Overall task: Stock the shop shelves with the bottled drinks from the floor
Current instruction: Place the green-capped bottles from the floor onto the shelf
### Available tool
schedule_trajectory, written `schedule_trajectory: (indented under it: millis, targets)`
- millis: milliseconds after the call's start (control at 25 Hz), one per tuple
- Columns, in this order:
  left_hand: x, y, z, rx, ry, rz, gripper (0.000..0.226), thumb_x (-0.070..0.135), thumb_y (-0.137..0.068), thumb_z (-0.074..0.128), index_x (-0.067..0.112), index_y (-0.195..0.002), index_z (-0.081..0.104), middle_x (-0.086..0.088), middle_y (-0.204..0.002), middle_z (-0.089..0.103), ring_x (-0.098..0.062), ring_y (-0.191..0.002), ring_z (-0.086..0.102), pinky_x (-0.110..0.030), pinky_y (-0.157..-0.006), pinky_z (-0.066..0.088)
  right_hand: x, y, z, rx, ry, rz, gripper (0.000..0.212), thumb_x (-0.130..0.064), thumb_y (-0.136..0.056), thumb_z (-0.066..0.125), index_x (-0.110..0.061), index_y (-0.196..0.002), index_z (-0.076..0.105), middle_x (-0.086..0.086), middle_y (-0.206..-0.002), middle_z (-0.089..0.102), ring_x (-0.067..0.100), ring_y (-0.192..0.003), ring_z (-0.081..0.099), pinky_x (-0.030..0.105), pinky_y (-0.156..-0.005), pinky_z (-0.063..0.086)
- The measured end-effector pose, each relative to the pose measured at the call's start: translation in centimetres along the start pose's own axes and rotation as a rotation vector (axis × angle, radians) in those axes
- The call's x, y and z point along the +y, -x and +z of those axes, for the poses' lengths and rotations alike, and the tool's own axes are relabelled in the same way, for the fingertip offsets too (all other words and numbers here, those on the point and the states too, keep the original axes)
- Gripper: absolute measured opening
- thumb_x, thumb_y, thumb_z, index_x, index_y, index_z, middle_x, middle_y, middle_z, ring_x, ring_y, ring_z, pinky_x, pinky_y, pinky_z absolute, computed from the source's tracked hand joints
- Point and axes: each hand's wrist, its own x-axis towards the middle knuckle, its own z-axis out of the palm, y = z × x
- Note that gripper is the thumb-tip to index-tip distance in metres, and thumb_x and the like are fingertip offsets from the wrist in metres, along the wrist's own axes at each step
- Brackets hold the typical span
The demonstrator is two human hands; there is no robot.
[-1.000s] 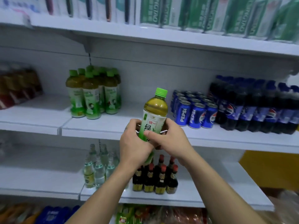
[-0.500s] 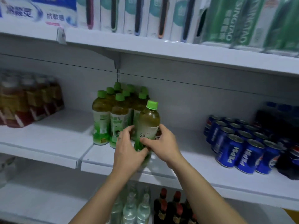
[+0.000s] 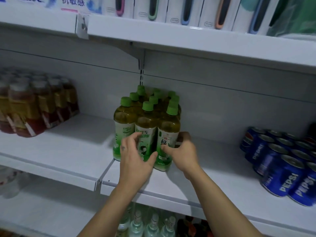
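Right of the green-capped bottles (image 3: 125, 124), your right hand (image 3: 183, 153) grips the tea bottle (image 3: 168, 130); left hand (image 3: 135, 159) half-open, thumb touching it.

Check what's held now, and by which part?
Right hand grips the front-right tea bottle round its label; left hand loose, thumb just touching it.

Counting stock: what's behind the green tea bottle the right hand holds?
Behind the held bottle, more green-capped bottles, only caps showing; their bodies and count are covered.

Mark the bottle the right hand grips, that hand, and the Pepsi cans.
bottle (image 3: 168, 137): head view, upper label.
right hand (image 3: 185, 154): head view, back of hand.
Pepsi cans (image 3: 282, 178): head view, front can's side.
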Motion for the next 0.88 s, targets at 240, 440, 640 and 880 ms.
schedule_trajectory:
  millis: [240, 440, 640, 880]
  targets:
    - [0.0, 0.6, 0.5, -0.010, 0.009, -0.013, 0.073, 0.018, -0.070, 0.084, 0.022, -0.127, 0.038, 0.007, -0.122, 0.032, -0.020, -0.122, 0.041, -0.044, -0.103, 0.046, 0.0, 0.0, 0.0, -0.028, -0.017, 0.027, 0.046, -0.015, -0.078, 0.081, -0.019, -0.112, 0.051, -0.003, -0.109, 0.066, 0.017, -0.102, 0.064, 0.031, -0.082, 0.057]
    - [0.8, 2.7, 0.8, -0.064, 0.039, -0.021, 0.065, 0.021, -0.075, 0.081, 0.020, -0.127, 0.041, 0.002, -0.129, 0.035, -0.019, -0.121, 0.044, -0.039, -0.103, 0.045, 1.2, 2.9, 0.2, -0.063, -0.058, 0.035, 0.059, -0.011, -0.080, 0.079, -0.020, -0.129, 0.047, -0.005, -0.125, 0.061, 0.012, -0.113, 0.058, 0.028, -0.092, 0.051]
    - [2.8, 7.3, 1.2, -0.138, 0.119, -0.064, 0.052, 0.020, -0.083, 0.074, 0.032, -0.121, 0.041, 0.011, -0.122, 0.043, -0.005, -0.112, 0.049, -0.020, -0.095, 0.044, 3.1, 8.1, -2.1, 0.034, 0.023, -0.011, 0.069, -0.021, -0.086, 0.075, -0.022, -0.145, 0.039, -0.008, -0.142, 0.049, 0.009, -0.127, 0.048, 0.026, -0.105, 0.042]
    - [8.0, 16.5, 4.4, -0.288, 0.216, -0.034, 0.045, 0.016, -0.084, 0.073, 0.034, -0.117, 0.048, 0.016, -0.119, 0.051, 0.015, -0.107, 0.047, -0.011, -0.085, 0.042, 7.4, 17.6, -10.8, 0.136, 0.115, -0.017, 0.066, -0.024, -0.086, 0.074, -0.025, -0.143, 0.040, -0.014, -0.132, 0.046, 0.001, -0.118, 0.047, 0.023, -0.103, 0.041]
